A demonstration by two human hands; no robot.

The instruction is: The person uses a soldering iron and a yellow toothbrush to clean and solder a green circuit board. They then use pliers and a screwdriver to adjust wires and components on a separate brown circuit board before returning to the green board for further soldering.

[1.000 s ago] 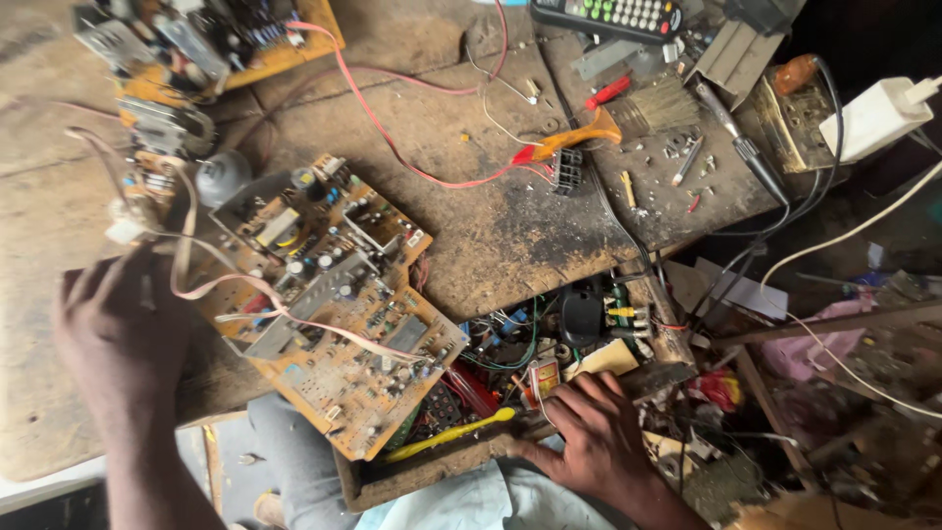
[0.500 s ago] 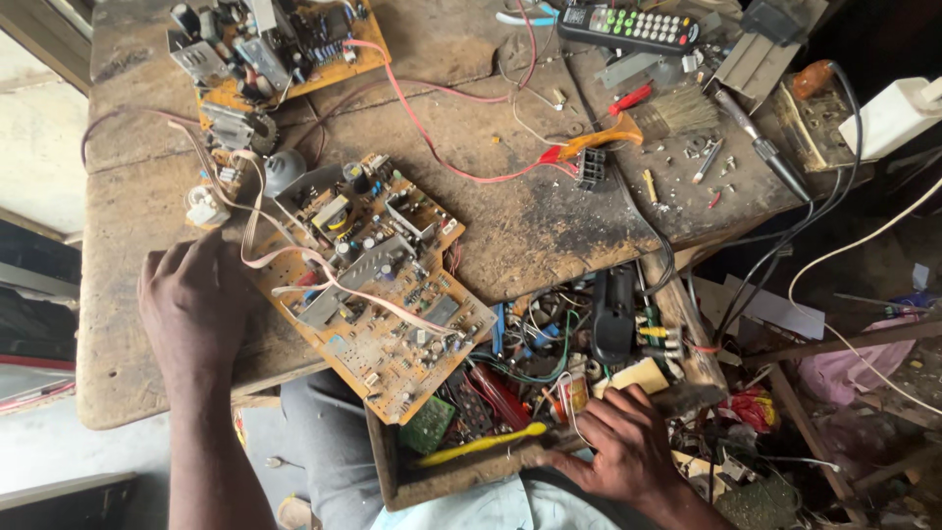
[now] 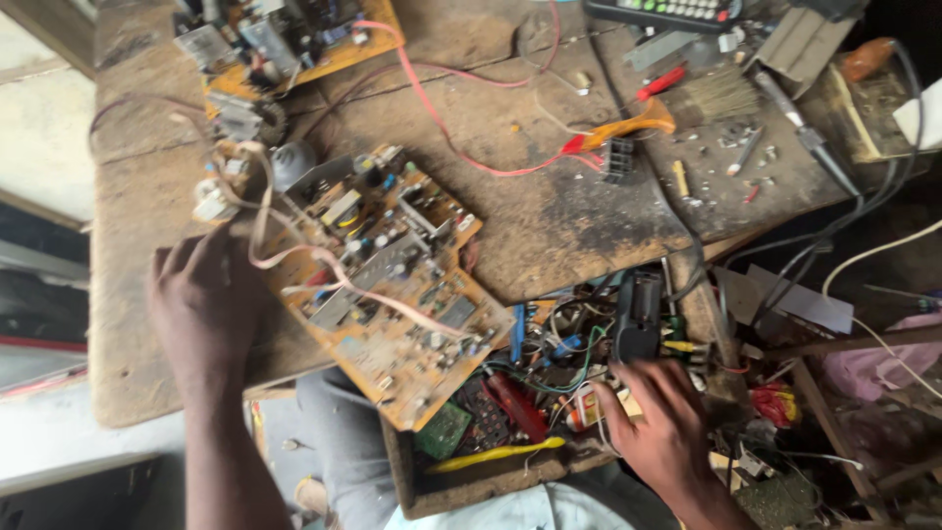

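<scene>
Resting flat with fingers spread, the left hand (image 3: 206, 304) presses the near-left edge of the orange circuit board (image 3: 388, 280), which has stayed on the wooden surface (image 3: 549, 226). Right of the board, the right hand (image 3: 662, 427) has moved deeper into the parts drawer (image 3: 461, 486), fingers loosely open, holding nothing I can make out

- Left hand (image 3: 206, 304): palm down, fingers spread and slightly curled, resting flat at the left edge of the orange circuit board (image 3: 392, 285); forearm runs straight down from it toward the body.
- Right hand (image 3: 657, 422): blurred, fingers splayed and open, reaching below and to the right of the board; wrist angles down-right.
</scene>
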